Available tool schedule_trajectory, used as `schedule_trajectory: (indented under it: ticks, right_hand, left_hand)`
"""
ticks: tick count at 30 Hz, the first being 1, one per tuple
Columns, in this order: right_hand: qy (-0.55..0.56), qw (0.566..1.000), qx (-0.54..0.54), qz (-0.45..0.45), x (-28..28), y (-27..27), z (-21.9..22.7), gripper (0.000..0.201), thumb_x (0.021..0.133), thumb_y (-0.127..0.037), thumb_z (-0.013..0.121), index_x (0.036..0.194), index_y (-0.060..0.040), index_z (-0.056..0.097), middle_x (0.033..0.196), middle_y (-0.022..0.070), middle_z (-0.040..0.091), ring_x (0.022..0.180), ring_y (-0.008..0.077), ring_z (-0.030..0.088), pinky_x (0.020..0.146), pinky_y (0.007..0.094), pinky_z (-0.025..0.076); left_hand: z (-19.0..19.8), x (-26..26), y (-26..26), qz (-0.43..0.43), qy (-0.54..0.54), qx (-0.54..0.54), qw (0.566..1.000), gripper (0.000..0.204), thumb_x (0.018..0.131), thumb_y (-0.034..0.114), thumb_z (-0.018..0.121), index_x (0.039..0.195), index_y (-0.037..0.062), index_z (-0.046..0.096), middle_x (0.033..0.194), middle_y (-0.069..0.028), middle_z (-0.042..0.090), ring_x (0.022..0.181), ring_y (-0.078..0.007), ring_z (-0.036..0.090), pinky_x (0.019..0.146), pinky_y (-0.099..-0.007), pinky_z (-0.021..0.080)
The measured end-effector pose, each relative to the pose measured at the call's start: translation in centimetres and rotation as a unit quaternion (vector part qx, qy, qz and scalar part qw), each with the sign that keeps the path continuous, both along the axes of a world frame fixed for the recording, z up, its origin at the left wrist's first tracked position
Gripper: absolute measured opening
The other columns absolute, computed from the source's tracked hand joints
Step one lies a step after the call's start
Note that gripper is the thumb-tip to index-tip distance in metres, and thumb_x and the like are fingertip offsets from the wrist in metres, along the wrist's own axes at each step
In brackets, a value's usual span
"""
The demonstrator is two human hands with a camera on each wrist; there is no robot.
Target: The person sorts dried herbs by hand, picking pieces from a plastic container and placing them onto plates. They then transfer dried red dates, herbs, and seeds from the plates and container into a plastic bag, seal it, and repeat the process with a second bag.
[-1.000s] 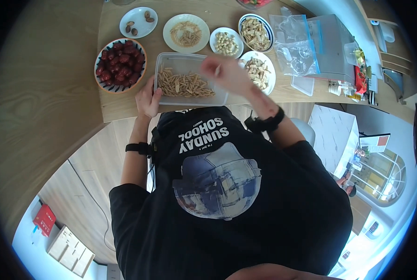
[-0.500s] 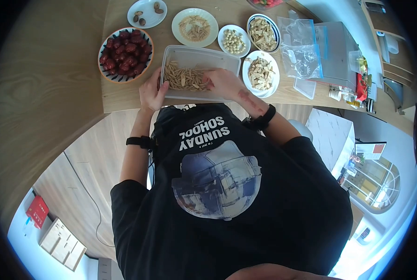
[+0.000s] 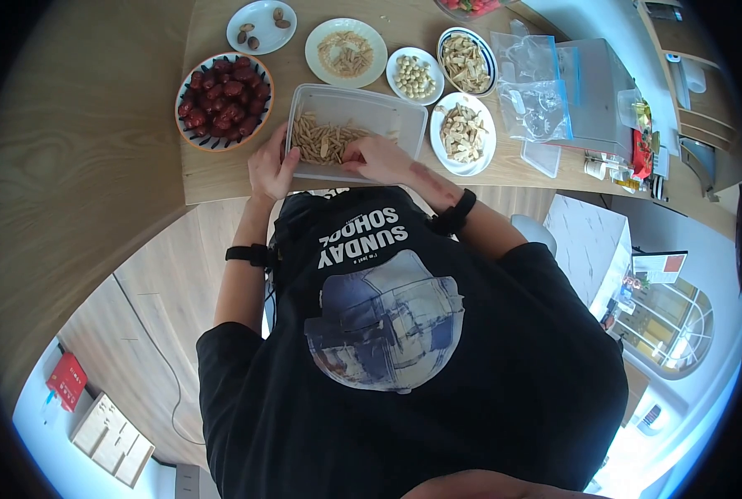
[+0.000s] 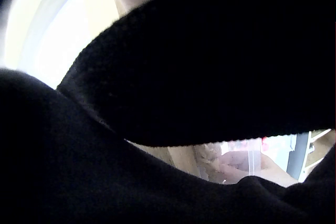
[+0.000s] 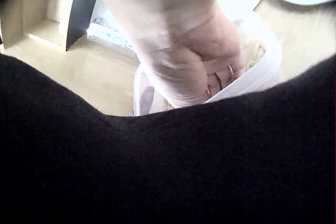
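Observation:
A clear plastic container [image 3: 400,116] with pale tan, slender dried pieces [image 3: 317,137] stands at the table's near edge in the head view. The left hand [image 3: 271,169] grips its left wall, thumb at the rim and fingers outside. Inside the container, the right hand [image 3: 379,158] reaches into the pile with its fingertips down among the pieces. The right wrist view shows the right hand's curled fingers [image 5: 223,77] behind the container wall; I cannot tell whether they pinch a piece. Sleeve and wristband block most of the left wrist view.
A bowl of red dates [image 3: 221,100] stands left. Behind are a plate with several brown nuts [image 3: 258,29], a plate of tan slivers [image 3: 346,54] and a dish of pale round seeds [image 3: 412,75]. Right are two dishes of dried slices [image 3: 464,133], clear bags [image 3: 533,87] and a grey box [image 3: 599,96].
The right hand was raised over the container's right side a second ago; it came down into the pieces and then slid left. The left hand keeps its grip on the container.

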State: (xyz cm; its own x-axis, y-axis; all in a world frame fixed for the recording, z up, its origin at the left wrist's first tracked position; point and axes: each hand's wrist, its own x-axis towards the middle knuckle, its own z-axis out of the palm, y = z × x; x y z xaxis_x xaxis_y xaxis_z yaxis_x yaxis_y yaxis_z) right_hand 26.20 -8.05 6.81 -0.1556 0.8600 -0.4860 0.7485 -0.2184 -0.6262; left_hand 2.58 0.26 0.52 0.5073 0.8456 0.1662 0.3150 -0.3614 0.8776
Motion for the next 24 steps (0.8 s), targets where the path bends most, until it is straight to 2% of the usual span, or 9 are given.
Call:
schedule_trajectory:
  ticks: [3, 5, 9, 12, 15, 18, 20, 24]
  right_hand:
    - [-0.034, 0.999, 0.012, -0.008, -0.2, 0.1, 0.4, 0.022, 0.087, -0.024, 0.067, 0.100, -0.0073, 0.073, 0.089, 0.0135, 0.073, 0.086, 0.0303, 0.071, 0.076, 0.0396, 0.054]
    - [-0.096, 0.995, -0.019, -0.005, 0.1, 0.2, 0.6, 0.019, 0.083, -0.020, 0.065, 0.098, -0.0146, 0.075, 0.095, 0.0121, 0.073, 0.094, 0.0328, 0.069, 0.083, 0.0445, 0.054]
    - [-0.128, 0.992, -0.015, -0.014, 1.0, 0.3, 0.5, 0.018, 0.083, -0.023, 0.066, 0.097, -0.0162, 0.075, 0.095, 0.0108, 0.073, 0.093, 0.0325, 0.069, 0.082, 0.0453, 0.054]
    - [-0.093, 0.994, -0.006, -0.049, 0.6, 0.5, 1.5, 0.017, 0.084, -0.024, 0.067, 0.097, -0.0158, 0.074, 0.095, 0.0105, 0.073, 0.091, 0.0325, 0.069, 0.081, 0.0451, 0.054]
    - [-0.077, 0.997, 0.022, -0.017, -0.4, 0.6, 1.1, 0.017, 0.084, -0.025, 0.069, 0.098, -0.0149, 0.073, 0.093, 0.0109, 0.073, 0.088, 0.0326, 0.070, 0.080, 0.0450, 0.054]
    - [-0.118, 0.990, 0.070, 0.011, -0.5, 0.5, 0.2, 0.017, 0.084, -0.025, 0.071, 0.092, -0.0101, 0.072, 0.084, 0.0087, 0.073, 0.081, 0.0284, 0.071, 0.075, 0.0405, 0.055]
    - [-0.056, 0.995, 0.063, -0.046, -0.1, 1.0, 1.0, 0.016, 0.085, -0.022, 0.070, 0.096, -0.0109, 0.070, 0.086, 0.0088, 0.073, 0.082, 0.0287, 0.071, 0.076, 0.0403, 0.055]
    - [0.020, 0.990, 0.127, -0.058, 0.0, 2.0, 1.4, 0.017, 0.086, -0.017, 0.067, 0.101, -0.0102, 0.068, 0.091, 0.0097, 0.073, 0.085, 0.0294, 0.070, 0.078, 0.0414, 0.055]
  left_hand:
    - [-0.1, 0.0, 0.0, 0.001, 0.007, -0.001, 1.000, 0.056, 0.092, 0.046, 0.054, 0.133, 0.0078, 0.056, 0.075, -0.0133, 0.062, 0.071, -0.0329, 0.063, 0.066, -0.0411, 0.047]
    - [-0.2, -0.1, 0.0, 0.000, 0.009, -0.004, 1.000, 0.056, 0.092, 0.045, 0.054, 0.133, 0.0080, 0.056, 0.075, -0.0132, 0.062, 0.071, -0.0327, 0.063, 0.066, -0.0411, 0.047]
    - [-0.2, -0.1, 0.0, -0.004, 0.014, -0.021, 1.000, 0.054, 0.092, 0.044, 0.054, 0.133, 0.0083, 0.056, 0.075, -0.0135, 0.062, 0.071, -0.0332, 0.063, 0.067, -0.0415, 0.047]
    - [-0.2, 0.0, -0.1, 0.004, 0.012, -0.009, 1.000, 0.055, 0.091, 0.043, 0.054, 0.133, 0.0082, 0.056, 0.076, -0.0140, 0.063, 0.073, -0.0340, 0.064, 0.068, -0.0417, 0.048]
    - [0.0, -0.1, 0.0, -0.002, 0.023, -0.019, 1.000, 0.055, 0.091, 0.043, 0.054, 0.133, 0.0082, 0.056, 0.077, -0.0147, 0.064, 0.074, -0.0348, 0.064, 0.068, -0.0422, 0.048]
    - [0.1, -0.1, 0.0, -0.001, 0.019, -0.008, 1.000, 0.054, 0.091, 0.043, 0.054, 0.133, 0.0082, 0.056, 0.077, -0.0149, 0.063, 0.073, -0.0350, 0.064, 0.068, -0.0424, 0.048]
    - [0.1, -0.1, 0.0, 0.001, 0.016, -0.007, 1.000, 0.054, 0.091, 0.043, 0.054, 0.133, 0.0081, 0.056, 0.076, -0.0151, 0.063, 0.073, -0.0351, 0.064, 0.067, -0.0425, 0.048]
    - [-0.2, 0.1, 0.0, 0.006, 0.007, 0.012, 1.000, 0.054, 0.091, 0.042, 0.055, 0.133, 0.0080, 0.056, 0.075, -0.0151, 0.063, 0.072, -0.0351, 0.063, 0.067, -0.0424, 0.048]
